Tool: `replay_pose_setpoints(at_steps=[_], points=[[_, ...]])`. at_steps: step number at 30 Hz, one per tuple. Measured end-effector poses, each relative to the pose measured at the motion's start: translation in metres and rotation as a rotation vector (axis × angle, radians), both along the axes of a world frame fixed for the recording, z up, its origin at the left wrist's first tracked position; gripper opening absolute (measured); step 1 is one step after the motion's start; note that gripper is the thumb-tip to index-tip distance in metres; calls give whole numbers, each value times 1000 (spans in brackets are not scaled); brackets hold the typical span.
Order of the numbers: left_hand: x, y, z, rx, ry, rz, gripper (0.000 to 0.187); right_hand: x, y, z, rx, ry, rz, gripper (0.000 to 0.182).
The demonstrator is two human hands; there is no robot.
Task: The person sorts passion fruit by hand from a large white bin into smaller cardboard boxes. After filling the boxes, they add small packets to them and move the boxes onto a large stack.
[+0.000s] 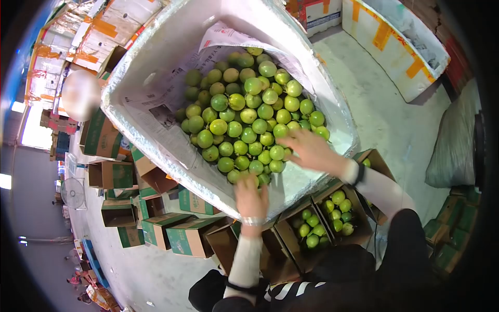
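A big white foam box (pixel 156 151), lined with newspaper (pixel 228 39), stands in front of me. Round green fruits (pixel 249 115), which look like passion fruit, are heaped inside it. At the near end of the heap my left hand (pixel 251 196) reaches in, its fingers slightly blurred at the lowest fruits and its thumb apart. My right hand (pixel 314 152) lies over the heap's right edge with fingers spread, touching fruits. Neither hand visibly grips a fruit; the fingertips are partly smeared.
Below the foam box, a cardboard box (pixel 291 244) and its neighbour (pixel 358 239) hold several green fruits. More green-and-brown cartons (pixel 189 239) stand at the left. Another foam box (pixel 387 44) with orange tape sits at the upper right, near a grey sack (pixel 452 145). A fan (pixel 74 193) stands farther left.
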State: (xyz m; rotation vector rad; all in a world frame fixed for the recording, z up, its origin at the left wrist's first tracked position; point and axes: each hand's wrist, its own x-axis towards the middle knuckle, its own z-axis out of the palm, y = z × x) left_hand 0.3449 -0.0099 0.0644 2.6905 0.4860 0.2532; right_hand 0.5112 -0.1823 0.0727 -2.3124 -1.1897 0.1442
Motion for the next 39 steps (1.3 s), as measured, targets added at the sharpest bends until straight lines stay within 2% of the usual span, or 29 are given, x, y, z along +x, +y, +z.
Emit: replay_pose_setpoints(at_steps=[2, 3, 5, 9, 10, 12, 15, 17, 18, 20, 21, 22, 23, 25, 26, 27, 28, 29, 31, 32, 33, 34, 35, 36, 37, 38, 39], points=[[40, 34, -15, 359, 19, 136, 54, 33, 29, -35, -13, -127, -108, 64], [53, 40, -19, 367, 11, 132, 54, 37, 37, -39, -5, -133, -114, 64], [66, 41, -23, 376, 251, 259, 59, 37, 47, -43, -115, -17, -185, 73], [58, 43, -25, 292, 363, 218, 50, 38, 31, -45, -73, 44, -183, 68], [57, 38, -26, 251, 428, 283, 45, 39, 31, -48, -54, 57, -169, 64], [59, 47, -41, 226, 410, 284, 44, 40, 36, -54, -73, 97, -187, 62], [81, 57, -35, 177, 434, 254, 46, 52, 36, -52, -88, 125, -198, 58], [85, 63, -24, 166, 531, 188, 41, 63, 34, -52, -156, 173, -73, 56], [81, 58, -11, 145, 504, 210, 43, 53, 28, -27, -75, 260, -106, 54], [57, 49, 5, 193, 318, 258, 46, 33, 7, -10, 200, 259, -70, 55], [38, 41, 22, 129, 121, 229, 44, 19, -6, 7, 326, 292, -46, 55], [20, 28, 41, 54, -101, 218, 44, 3, -22, 27, 344, 629, 1, 55], [4, 10, 64, -66, -186, 216, 44, -18, -38, 42, 359, 975, 39, 56], [-33, -14, 65, -334, -120, 106, 42, -59, -65, 50, 234, 1389, 197, 61], [-54, -28, 56, -497, -68, 44, 42, -86, -75, 34, 210, 1314, 243, 65], [-73, -44, 47, -540, 237, 42, 44, -113, -85, 14, 192, 1232, 289, 69], [-102, -62, 7, -694, 241, 29, 46, -139, -99, 0, 84, 1235, 298, 71], [-107, -76, 8, -542, 374, -27, 46, -152, -107, -8, -22, 1235, 304, 74], [-116, -89, -5, -409, 267, -47, 47, -121, -94, 34, -293, 1139, 282, 73], [-104, -80, -6, -426, 189, -90, 49, -103, -87, 34, -160, 985, 250, 64], [-89, -64, -4, -444, 126, -133, 50, -84, -79, 20, -17, 663, 236, 56], [-70, -45, -5, -238, 115, -115, 55, -52, -60, 43, -221, 671, 113, 53], [-45, -25, -8, -29, 91, -100, 60, -29, -45, 14, -115, 381, 68, 51], [-19, -9, -15, 56, 167, -28, 70, 1, -28, -7, -112, 139, 84, 54], [2, 1, -18, 142, 241, 49, 80, 23, -8, -22, -163, 155, 73, 59], [21, 1, -18, 153, 234, 50, 80, 35, 12, -32, -212, 172, 61, 63], [40, -3, -18, 153, 451, 116, 90, 36, 26, -39, -201, 166, 58, 63]])
